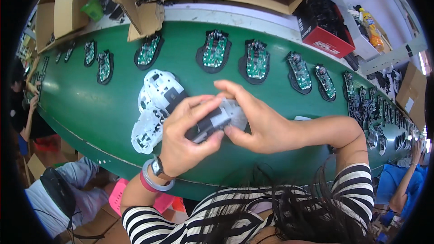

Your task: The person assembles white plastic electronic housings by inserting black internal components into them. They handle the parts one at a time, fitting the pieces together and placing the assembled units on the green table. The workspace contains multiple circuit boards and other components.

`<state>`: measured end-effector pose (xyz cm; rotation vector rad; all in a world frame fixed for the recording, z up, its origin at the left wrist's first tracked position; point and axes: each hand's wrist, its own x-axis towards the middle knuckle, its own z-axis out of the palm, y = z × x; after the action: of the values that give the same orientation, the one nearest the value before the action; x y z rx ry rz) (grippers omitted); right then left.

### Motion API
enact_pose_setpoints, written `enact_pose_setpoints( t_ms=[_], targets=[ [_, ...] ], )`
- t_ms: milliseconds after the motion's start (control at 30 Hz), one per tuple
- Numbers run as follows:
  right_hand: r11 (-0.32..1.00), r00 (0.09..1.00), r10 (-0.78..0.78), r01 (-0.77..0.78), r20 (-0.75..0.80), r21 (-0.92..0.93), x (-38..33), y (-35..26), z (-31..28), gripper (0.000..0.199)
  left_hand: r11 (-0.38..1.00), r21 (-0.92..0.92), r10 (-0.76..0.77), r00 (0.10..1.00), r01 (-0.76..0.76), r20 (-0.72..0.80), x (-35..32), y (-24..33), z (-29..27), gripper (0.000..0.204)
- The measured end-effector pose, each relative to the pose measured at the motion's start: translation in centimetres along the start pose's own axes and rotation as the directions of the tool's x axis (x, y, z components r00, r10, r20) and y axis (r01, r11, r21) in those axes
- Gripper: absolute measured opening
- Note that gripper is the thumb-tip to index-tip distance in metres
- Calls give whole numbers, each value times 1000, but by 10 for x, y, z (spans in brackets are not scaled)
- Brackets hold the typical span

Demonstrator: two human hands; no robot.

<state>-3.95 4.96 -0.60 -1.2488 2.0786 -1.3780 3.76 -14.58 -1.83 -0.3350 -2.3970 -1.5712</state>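
Note:
Between my hands, over the green table, is a grey and black computer mouse shell (220, 119). My left hand (185, 131) wraps round its left side, with the thumb along the near edge. At the lighter grey end, my right hand (257, 119) grips the shell between thumb and fingers. My palms and fingers hide parts of it. Just left of my left hand lie pale mouse shell parts: a white and black one (160, 88) and a lighter cut-out one (149, 131) overlapping it.
Black mouse bases with green circuit boards (214, 52) stand spaced along the table's (122, 117) far side, and many crowd at the right. Behind are cardboard boxes (144, 18) and a red box (325, 27) of black parts. Co-workers' hands (32, 101) show at far left and right.

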Motion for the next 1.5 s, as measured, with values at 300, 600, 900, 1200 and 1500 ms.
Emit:
enact_pose_setpoints(
  t_ms=[300, 600, 900, 1200, 1500],
  targets=[
    [705, 986, 167, -134, -22, -696, -66, -9, -28, 75, 738, 525, 389, 903, -424, 182, -39, -42, -12, 95],
    [510, 788, -54, -506, -613, -696, 180, 176, -172, 34, 562, 820, 145, 989, -110, 33, -74, -64, -66, 87],
    [603, 725, 4, -551, -689, -577, 203, 188, -155, 35, 469, 782, 143, 909, -410, 391, 7, -6, -87, 71],
    [735, 864, 1, -342, -504, -585, 211, 185, -157, 18, 495, 785, -142, 857, -372, 496, 23, -27, -98, 70],
    [813, 922, -148, -92, -358, -575, 162, 144, -130, 23, 931, -289, -236, 972, 224, -5, -7, 9, -83, 84]
  ],
)
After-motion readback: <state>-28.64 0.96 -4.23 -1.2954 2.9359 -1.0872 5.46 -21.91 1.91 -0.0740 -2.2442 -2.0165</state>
